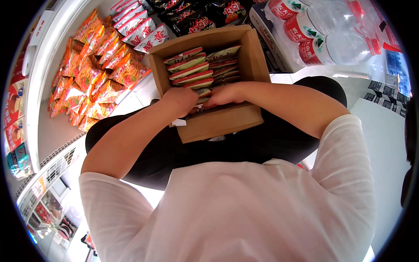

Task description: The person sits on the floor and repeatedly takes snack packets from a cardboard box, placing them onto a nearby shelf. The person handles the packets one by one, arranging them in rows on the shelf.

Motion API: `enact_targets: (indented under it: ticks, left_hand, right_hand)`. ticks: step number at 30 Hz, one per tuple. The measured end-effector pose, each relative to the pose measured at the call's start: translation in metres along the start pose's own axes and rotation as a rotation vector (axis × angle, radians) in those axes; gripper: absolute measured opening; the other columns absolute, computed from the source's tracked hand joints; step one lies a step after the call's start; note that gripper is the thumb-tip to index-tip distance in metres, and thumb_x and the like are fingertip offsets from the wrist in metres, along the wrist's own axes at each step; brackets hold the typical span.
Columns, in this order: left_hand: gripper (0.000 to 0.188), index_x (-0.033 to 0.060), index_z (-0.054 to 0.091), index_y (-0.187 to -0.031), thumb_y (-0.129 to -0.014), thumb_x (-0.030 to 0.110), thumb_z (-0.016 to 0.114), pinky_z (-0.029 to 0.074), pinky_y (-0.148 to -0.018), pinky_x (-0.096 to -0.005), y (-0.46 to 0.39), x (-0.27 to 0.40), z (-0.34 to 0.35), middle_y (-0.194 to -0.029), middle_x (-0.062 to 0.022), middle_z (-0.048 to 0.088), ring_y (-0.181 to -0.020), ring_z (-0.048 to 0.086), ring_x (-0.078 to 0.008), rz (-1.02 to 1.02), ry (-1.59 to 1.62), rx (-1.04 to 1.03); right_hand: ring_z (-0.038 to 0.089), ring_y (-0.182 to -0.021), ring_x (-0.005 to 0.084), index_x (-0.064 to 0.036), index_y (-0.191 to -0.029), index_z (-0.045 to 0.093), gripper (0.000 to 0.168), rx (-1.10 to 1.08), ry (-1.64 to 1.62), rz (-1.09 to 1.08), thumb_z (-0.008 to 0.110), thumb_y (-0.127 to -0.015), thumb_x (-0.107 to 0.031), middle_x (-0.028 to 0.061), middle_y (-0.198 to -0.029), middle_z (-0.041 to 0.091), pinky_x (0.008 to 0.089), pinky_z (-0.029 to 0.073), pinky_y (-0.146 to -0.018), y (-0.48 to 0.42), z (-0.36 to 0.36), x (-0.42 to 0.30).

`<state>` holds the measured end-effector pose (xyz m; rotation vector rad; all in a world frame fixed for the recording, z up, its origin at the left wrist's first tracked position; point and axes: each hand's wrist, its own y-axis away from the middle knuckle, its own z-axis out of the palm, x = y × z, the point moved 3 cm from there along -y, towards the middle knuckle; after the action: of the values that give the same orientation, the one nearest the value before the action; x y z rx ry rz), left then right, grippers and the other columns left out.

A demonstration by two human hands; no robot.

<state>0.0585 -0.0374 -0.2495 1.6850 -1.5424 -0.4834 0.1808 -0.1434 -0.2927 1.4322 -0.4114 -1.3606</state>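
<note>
An open cardboard box stands before me between my knees. Inside it, flat snack packets are lined up on edge in two rows. My left hand reaches into the near left part of the box, its fingers bent down at the packets. Close beside it, my right hand touches the packets at the near end. Fingertips of both hands are partly hidden among the packets, so whether either one grips a packet is unclear.
Orange snack bags and white-and-red bags fill a shelf at the left. Black bags lie beyond the box. Shrink-wrapped water bottles and a dark printed carton are at the upper right.
</note>
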Motion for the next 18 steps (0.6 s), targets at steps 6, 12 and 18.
enact_targets:
  ticks: [6,12,18]
  left_hand:
    - [0.024,0.0010,0.073,-0.103,-0.087,0.019,0.072,0.060,-0.081,-0.0455,-0.012,0.005,0.016,-0.102,-0.0191,0.075,-0.099,0.074,-0.0359,0.008,-0.021,0.018]
    - [0.024,0.0009,0.074,-0.104,-0.087,0.017,0.072,0.060,-0.083,-0.0469,-0.007,-0.004,-0.011,-0.102,-0.0198,0.075,-0.100,0.073,-0.0366,-0.005,0.065,-0.011]
    - [0.025,0.0026,0.074,-0.103,-0.090,0.024,0.072,0.059,-0.082,-0.0468,0.000,-0.005,-0.011,-0.101,-0.0193,0.074,-0.099,0.073,-0.0366,-0.008,0.017,0.026]
  right_hand:
    - [0.045,-0.141,0.0282,-0.004,-0.151,0.051,0.066,0.069,0.128,-0.013,0.058,-0.100,-0.046,0.0144,-0.157,0.047,0.0423,0.034,-0.115,-0.009,0.007,0.007]
    - [0.047,-0.140,0.0300,-0.004,-0.149,0.053,0.065,0.070,0.183,0.013,0.060,-0.099,-0.044,0.0158,-0.156,0.047,0.0430,0.036,-0.114,-0.007,0.005,0.000]
    - [0.052,-0.133,0.0288,-0.004,-0.148,0.052,0.066,-0.029,0.200,0.075,0.060,-0.098,-0.046,0.0159,-0.150,0.052,0.0441,0.044,-0.108,0.012,-0.016,-0.009]
